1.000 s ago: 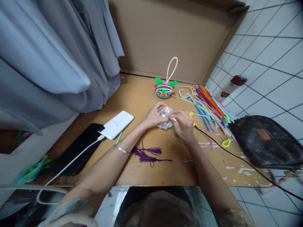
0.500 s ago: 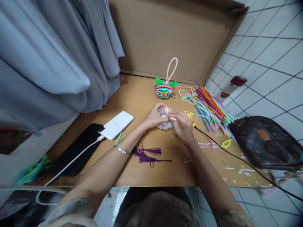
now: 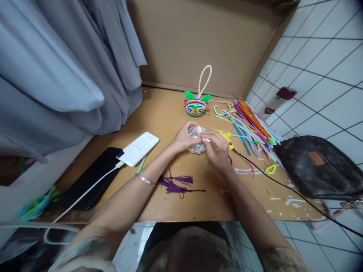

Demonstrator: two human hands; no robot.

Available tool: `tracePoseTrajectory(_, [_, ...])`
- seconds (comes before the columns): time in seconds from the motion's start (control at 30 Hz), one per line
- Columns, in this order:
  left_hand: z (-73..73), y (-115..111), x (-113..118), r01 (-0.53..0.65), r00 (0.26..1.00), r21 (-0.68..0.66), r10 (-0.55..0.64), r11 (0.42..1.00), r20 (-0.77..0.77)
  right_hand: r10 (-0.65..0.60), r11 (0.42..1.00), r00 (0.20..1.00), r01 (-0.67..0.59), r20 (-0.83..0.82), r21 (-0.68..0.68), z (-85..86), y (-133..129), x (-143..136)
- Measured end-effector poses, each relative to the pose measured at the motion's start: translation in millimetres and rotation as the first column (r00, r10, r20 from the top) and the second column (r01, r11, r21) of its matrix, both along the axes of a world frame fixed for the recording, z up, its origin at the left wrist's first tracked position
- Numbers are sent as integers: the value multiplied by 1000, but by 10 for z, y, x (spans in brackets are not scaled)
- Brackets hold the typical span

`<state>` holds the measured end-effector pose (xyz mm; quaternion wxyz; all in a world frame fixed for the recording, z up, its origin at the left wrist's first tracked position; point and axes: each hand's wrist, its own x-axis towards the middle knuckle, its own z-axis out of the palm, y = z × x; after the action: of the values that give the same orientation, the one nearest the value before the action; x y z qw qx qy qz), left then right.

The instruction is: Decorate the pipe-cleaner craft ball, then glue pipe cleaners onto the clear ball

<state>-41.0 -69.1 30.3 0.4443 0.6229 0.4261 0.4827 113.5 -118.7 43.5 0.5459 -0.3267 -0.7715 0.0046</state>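
At the middle of the table, my left hand (image 3: 183, 139) is curled around the side of a clear, roundish object (image 3: 195, 147) with a crinkled, shiny look and some orange and white near its top. Its exact kind cannot be made out. Thumb and fingers of my right hand (image 3: 217, 148) pinch a small white strip (image 3: 208, 140) against the object's right side. Partly hidden behind my right hand lies a yellow glue gun (image 3: 227, 138). Farther back stands a colourful lion-head ornament (image 3: 195, 108) with green ears and a white loop (image 3: 204, 81).
Purple tassels (image 3: 178, 185) lie in front of my hands. To the left are a white power bank (image 3: 141, 148) and a black tablet-like slab (image 3: 90, 181). At right are coloured pipe cleaners (image 3: 249, 124), a black cable (image 3: 263, 175) and a dark bag (image 3: 320, 166). Cardboard (image 3: 204, 41) stands behind.
My hands stay at the same place on the clear object, with only a slight shift of the right fingers on the white strip. The whole view has moved a little.
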Motion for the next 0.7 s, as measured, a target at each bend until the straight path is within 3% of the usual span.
tracePoseTrajectory(0.7, [6,5,-27,23,1000,26,-23,999,-8,-9,1000,1000,9,-1,19,-26,0,-16])
